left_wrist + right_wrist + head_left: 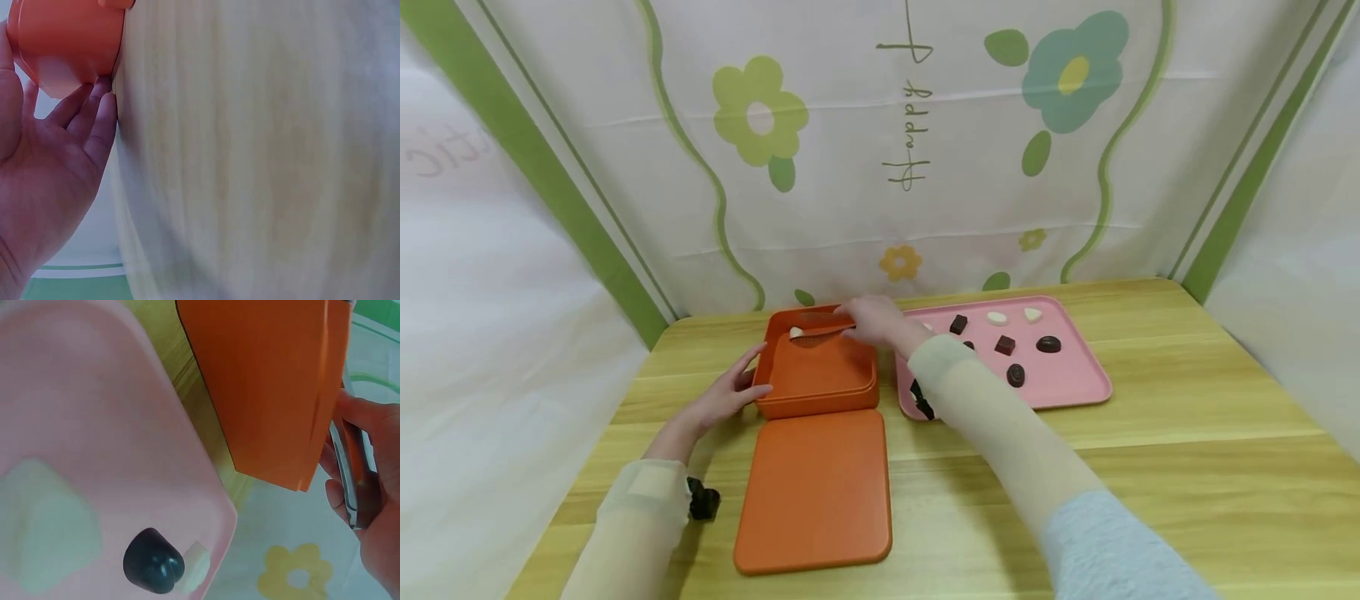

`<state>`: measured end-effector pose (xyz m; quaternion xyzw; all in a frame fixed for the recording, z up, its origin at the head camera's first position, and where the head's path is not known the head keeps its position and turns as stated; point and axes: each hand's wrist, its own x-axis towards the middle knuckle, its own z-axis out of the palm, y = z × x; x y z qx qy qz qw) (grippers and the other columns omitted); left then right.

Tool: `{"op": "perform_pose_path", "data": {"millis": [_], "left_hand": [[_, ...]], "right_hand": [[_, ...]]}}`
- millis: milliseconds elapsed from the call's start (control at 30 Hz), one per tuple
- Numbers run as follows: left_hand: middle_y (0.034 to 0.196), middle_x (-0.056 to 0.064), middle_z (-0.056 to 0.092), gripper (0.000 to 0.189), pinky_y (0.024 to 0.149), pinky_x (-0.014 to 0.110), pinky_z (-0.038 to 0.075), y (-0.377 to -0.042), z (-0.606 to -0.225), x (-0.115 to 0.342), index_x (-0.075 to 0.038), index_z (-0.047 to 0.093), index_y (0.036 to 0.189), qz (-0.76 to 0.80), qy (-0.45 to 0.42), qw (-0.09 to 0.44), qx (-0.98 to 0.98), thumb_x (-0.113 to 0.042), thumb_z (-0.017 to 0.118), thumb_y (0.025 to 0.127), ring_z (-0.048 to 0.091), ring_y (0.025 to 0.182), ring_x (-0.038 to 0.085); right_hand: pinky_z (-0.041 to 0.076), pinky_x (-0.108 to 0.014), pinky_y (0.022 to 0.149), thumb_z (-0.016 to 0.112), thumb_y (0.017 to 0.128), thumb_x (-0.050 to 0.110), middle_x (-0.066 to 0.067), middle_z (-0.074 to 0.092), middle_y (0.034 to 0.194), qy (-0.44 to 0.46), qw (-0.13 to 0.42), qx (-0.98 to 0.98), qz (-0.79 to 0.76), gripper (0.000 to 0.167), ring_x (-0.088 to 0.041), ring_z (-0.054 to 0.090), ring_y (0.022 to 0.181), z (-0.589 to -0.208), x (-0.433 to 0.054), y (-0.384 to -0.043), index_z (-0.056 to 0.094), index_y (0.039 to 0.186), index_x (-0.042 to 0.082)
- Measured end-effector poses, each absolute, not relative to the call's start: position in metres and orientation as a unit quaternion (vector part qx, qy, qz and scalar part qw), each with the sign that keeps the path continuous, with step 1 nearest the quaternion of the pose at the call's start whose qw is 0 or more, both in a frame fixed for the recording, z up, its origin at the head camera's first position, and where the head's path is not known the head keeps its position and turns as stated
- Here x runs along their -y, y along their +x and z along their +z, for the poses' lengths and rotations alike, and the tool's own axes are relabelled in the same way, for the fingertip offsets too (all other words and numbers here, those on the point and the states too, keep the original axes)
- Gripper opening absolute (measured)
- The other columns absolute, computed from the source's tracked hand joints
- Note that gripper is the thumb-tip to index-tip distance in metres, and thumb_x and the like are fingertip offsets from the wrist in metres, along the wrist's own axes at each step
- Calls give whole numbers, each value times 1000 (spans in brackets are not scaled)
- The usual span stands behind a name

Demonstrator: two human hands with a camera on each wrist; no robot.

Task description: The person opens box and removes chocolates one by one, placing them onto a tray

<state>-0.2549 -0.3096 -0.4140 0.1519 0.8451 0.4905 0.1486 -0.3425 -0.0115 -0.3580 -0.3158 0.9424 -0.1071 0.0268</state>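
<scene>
My right hand [880, 321] grips a pair of metal tongs [351, 478] over the orange box [820, 371]. The tongs' two arms stand apart in the head view. By the tip of the nearer arm is a small white chocolate [795, 332], inside the box near its left wall; whether the tips touch it I cannot tell. At the box's left side, my left hand [730, 396] touches the outer wall with extended fingers [81, 119], the thumb at the near left corner. To the right lies a pink tray [1075, 383] bearing several dark and white chocolates, partly hidden by my right forearm.
An orange lid [816, 492] lies flat on the wooden table [1187, 467], just in front of the box. A white cloth [850, 200] with printed flowers hangs behind the table, and white sheets stand at both sides.
</scene>
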Motion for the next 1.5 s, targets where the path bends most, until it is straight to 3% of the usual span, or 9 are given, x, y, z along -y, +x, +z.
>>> {"op": "perform_pose_path", "data": {"millis": [700,1500], "left_hand": [[150,33,26,77,109,59,21,-257,-415,307,-17,7,158,494,146,153,-844,-20,57,100,26,138,45],[152,33,23,77,109,59,21,-258,-416,310,-16,8,158,492,144,147,-846,-20,58,99,22,140,46]], "right_hand": [[33,-36,107,61,98,28,-2,59,134,-331,35,-940,-73,41,-21,51,125,-371,35,-351,59,136,13],[43,-38,99,64,96,23,1,66,123,-321,3,-940,-112,34,-23,58,114,-379,38,-349,66,129,15]]}}
